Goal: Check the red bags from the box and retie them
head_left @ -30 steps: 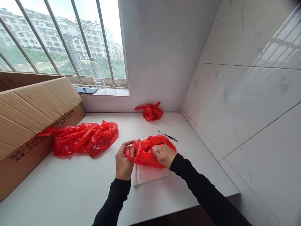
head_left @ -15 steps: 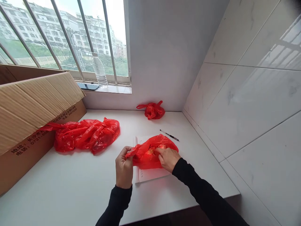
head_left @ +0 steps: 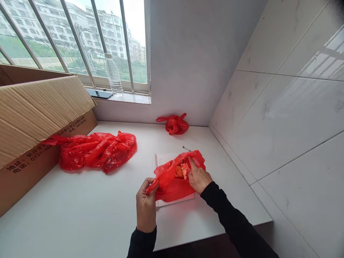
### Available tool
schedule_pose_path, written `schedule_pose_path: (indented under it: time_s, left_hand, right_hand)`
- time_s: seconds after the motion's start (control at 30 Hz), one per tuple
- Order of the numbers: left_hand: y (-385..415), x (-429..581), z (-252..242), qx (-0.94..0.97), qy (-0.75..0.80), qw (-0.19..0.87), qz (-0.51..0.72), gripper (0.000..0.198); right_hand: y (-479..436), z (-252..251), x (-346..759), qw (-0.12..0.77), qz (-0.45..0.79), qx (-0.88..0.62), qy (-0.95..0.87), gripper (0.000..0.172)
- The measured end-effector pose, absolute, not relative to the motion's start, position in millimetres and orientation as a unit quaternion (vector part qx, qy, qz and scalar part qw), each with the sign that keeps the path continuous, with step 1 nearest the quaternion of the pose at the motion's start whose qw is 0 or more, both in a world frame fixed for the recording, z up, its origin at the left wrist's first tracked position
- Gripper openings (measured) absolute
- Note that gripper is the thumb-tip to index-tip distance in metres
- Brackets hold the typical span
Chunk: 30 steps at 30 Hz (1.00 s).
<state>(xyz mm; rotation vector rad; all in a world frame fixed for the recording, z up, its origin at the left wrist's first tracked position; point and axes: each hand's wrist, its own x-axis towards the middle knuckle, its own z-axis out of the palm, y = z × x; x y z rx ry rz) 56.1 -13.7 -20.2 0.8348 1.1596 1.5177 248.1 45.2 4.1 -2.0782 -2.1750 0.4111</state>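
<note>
My left hand (head_left: 146,199) pinches the gathered left edge of a red plastic bag (head_left: 172,186), held over a white paper booklet (head_left: 161,157) on the table. The bag's mouth is spread. Inside it show an orange item (head_left: 178,171) and a crinkled, shiny red-and-gold piece (head_left: 184,168); I cannot make out their kind. At the right side of the mouth, my right hand (head_left: 199,177) reaches in. Its index finger is stretched out against the bag's inside and its thumb lies near the shiny piece. The other fingers are partly hidden.
Another filled red bag (head_left: 96,150) lies on the left beside a cardboard box (head_left: 48,114). A small knotted red bag (head_left: 176,124) sits by the back wall. A pen (head_left: 186,148) is partly covered. A clear bottle (head_left: 114,75) and a dark flat device (head_left: 99,94) occupy the sill.
The bag's mouth has been spread wider, showing more of the contents. My right index finger has moved up and right inside it. My left hand has shifted slightly down and right, still pinching the edge.
</note>
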Motion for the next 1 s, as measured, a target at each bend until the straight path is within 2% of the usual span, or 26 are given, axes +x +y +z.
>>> schedule_pose_path:
  time_s: [0.13,0.2,0.3,0.4,0.5,0.67,0.83,1.0]
  left_hand:
    - [-17.4,43.6,-24.2,0.356,0.477,0.500,0.629,0.028]
    - [-15.4,39.8,-19.2,0.376,0.470,0.489,0.632,0.025]
    - [-14.3,42.6,-9.1,0.401,0.469,0.482,0.621,0.026]
    - [-16.2,49.1,-0.3,0.430,0.469,0.491,0.595,0.026]
    - [-16.3,49.1,8.4,0.478,0.457,0.489,0.569,0.054]
    - [-12.2,41.3,23.8,0.575,0.426,0.505,0.482,0.039]
    - [-9.8,38.1,29.6,0.644,0.403,0.461,0.458,0.052]
    - [-2.6,28.7,29.0,0.658,0.468,0.384,0.449,0.027]
  right_hand:
    - [43.6,10.3,255.3,0.187,0.138,-0.678,-0.698,0.053]
    - [42.4,14.9,258.9,0.207,0.132,-0.676,-0.694,0.044]
    - [40.2,18.4,262.8,0.182,0.104,-0.701,-0.682,0.041]
    - [37.8,15.4,266.4,0.133,0.096,-0.729,-0.665,0.051]
    - [37.3,11.1,270.8,0.111,0.118,-0.723,-0.672,0.056]
    - [40.6,13.5,273.8,0.088,0.127,-0.696,-0.701,0.039]
    - [49.7,6.9,261.9,0.123,0.143,-0.680,-0.708,0.051]
    - [63.2,-3.3,246.9,0.179,0.157,-0.646,-0.725,0.021]
